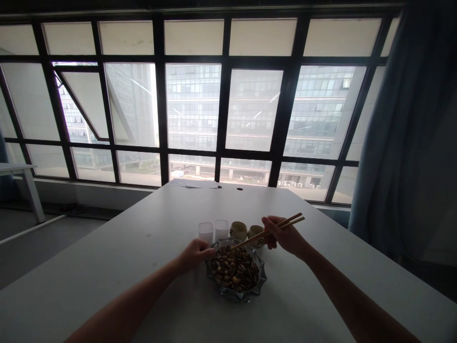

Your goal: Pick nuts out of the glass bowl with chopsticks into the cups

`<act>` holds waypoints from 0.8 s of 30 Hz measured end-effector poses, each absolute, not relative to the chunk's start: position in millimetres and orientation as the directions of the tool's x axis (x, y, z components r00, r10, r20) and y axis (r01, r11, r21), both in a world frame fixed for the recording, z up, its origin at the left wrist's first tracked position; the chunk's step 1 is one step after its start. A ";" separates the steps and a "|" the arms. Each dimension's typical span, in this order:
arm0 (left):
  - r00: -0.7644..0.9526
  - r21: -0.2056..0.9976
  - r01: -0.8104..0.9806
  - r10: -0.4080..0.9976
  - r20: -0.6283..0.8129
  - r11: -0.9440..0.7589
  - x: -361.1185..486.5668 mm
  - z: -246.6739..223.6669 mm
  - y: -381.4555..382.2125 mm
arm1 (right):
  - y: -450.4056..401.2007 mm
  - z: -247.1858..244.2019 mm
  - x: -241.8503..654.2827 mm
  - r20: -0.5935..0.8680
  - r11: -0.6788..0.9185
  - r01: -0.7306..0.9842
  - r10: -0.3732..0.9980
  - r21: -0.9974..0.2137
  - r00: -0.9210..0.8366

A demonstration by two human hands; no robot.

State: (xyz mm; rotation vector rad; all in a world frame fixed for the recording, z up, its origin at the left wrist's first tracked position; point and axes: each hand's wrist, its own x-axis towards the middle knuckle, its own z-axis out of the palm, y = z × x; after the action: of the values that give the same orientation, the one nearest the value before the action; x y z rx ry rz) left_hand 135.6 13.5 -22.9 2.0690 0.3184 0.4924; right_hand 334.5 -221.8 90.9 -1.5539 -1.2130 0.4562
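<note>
A glass bowl [263,277] with a jagged rim stands on the white table, filled with seeds and nuts [235,271]. My left hand [194,254] grips the bowl's left rim, its thumb over the edge. In my right hand [282,233] is a pair of wooden chopsticks [289,221], their tips at the contents near the bowl's far side. Behind the bowl stand two clear plastic cups [206,230] [222,228] and two small beige cups [238,230] [255,232] in a row. My right hand partly covers the rightmost cup.
The white table [171,219] stretches toward large windows, with papers [196,184] at its far end. A blue curtain [385,143] hangs at the right. Another white table [16,167] stands at the far left.
</note>
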 end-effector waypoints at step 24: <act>0.883 0.867 0.021 0.416 0.218 -0.498 134.7 -19.9 12.0 | -220.6 72.4 374.9 0.246 0.128 0.225 0.728 -0.966 0.640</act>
State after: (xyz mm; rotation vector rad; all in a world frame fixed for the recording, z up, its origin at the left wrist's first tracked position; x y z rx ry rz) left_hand 134.7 12.0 -19.9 2.0487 0.3165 0.4976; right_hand 374.9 -220.6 72.4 -1.4341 -0.8581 0.4407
